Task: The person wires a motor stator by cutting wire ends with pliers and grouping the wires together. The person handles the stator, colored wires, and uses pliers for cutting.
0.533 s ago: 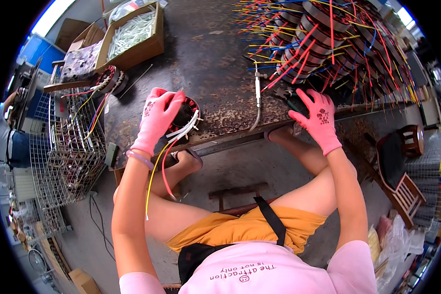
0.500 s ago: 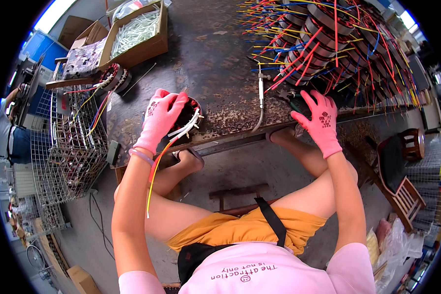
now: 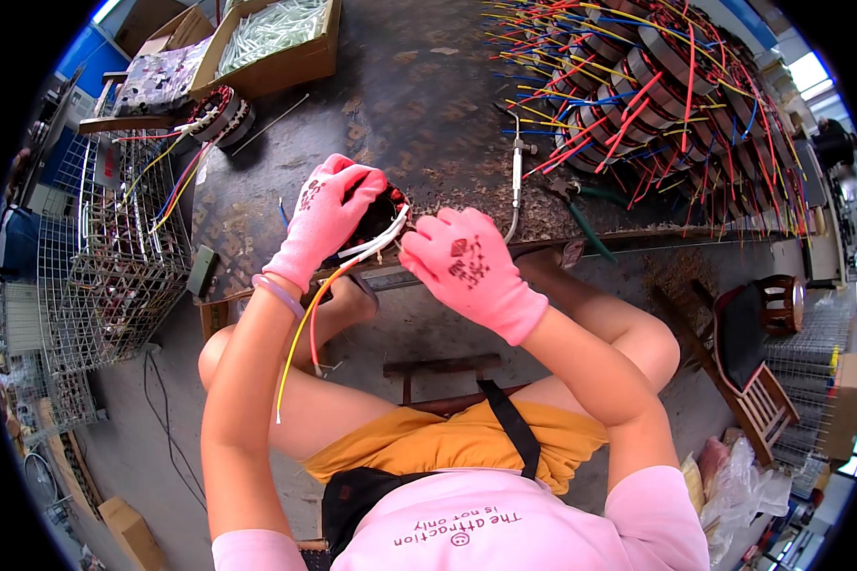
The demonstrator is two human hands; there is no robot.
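My left hand (image 3: 328, 214), in a pink glove, is closed on a small wound motor stator (image 3: 383, 209) at the table's near edge. White sleeved leads (image 3: 376, 247) curve along the stator's front, and yellow and red wires (image 3: 305, 328) hang from them over the edge. My right hand (image 3: 471, 271), gloved in pink too, has its fingers curled together at the right side of the stator, close to the white leads. What those fingertips pinch is hidden. Green-handled pliers (image 3: 586, 221) lie to the right on the table edge.
A slim metal torch (image 3: 517, 176) lies behind my right hand. Stacked stators with coloured wires (image 3: 638, 95) fill the back right. At the back left are another stator (image 3: 221, 116) and a cardboard box (image 3: 326, 59) of white sleeves. A wire cage (image 3: 95, 285) stands left.
My right hand has left the pliers and moved left to the stator, its fingers closing. My left hand stays on the stator. The whole view has shifted slightly.
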